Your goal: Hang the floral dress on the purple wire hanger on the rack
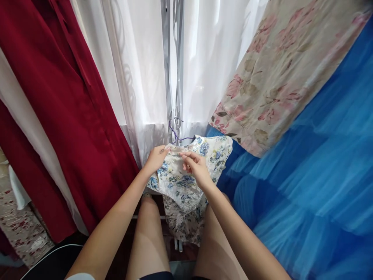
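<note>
A white floral top (180,182) with blue flowers hangs from a thin purple hanger (174,134) in front of me. My left hand (157,158) is closed on its neckline at the left shoulder. My right hand (194,165) is at the front, just below the middle of the neckline, with its fingers curled and thumb and forefinger close together. Whether cloth is between those fingertips I cannot make out. Below the top's curved hem hangs more fabric (185,225) in a similar print, between my legs.
Long red cloth (78,109) and white curtains (140,70) hang at the left and behind. To the right hang a beige cloth with pink flowers (262,93) and blue tulle (291,186). A black rounded object (58,262) is at lower left.
</note>
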{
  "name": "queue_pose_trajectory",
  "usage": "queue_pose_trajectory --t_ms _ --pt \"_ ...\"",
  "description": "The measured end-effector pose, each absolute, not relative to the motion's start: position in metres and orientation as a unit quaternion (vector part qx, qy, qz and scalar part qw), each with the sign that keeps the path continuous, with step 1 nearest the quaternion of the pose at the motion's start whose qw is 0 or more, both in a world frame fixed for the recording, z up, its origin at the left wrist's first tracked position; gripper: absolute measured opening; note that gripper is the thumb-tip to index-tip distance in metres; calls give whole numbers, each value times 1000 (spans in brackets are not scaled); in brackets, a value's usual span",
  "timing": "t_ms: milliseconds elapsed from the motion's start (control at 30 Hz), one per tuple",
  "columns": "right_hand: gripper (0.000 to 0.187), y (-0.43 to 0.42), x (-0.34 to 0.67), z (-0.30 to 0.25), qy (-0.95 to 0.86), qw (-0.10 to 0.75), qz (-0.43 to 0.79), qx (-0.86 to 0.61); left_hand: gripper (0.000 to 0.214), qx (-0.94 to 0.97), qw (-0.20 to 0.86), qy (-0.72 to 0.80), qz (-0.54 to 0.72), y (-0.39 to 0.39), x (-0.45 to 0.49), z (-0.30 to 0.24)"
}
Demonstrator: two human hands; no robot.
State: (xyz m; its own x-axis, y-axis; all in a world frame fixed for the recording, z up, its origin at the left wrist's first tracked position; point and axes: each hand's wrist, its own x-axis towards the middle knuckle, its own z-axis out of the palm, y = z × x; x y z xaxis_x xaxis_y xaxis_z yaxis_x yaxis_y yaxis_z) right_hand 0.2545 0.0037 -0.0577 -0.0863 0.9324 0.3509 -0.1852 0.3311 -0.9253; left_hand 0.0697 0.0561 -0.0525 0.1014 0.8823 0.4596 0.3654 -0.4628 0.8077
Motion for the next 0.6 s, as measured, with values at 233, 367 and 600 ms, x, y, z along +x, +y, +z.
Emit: queue_pose_trajectory --t_ms 233,367,600 --pt "38 15 277 -62 -578 648 319 -381 42 636 459 408 467 44 76 -34" --pt "41 42 294 -40 -644 627 -35 -438 37 549 595 369 457 32 75 -24" --pt "43 85 315 -13 -777 396 -192 -449 38 608 467 405 498 32 69 -25"
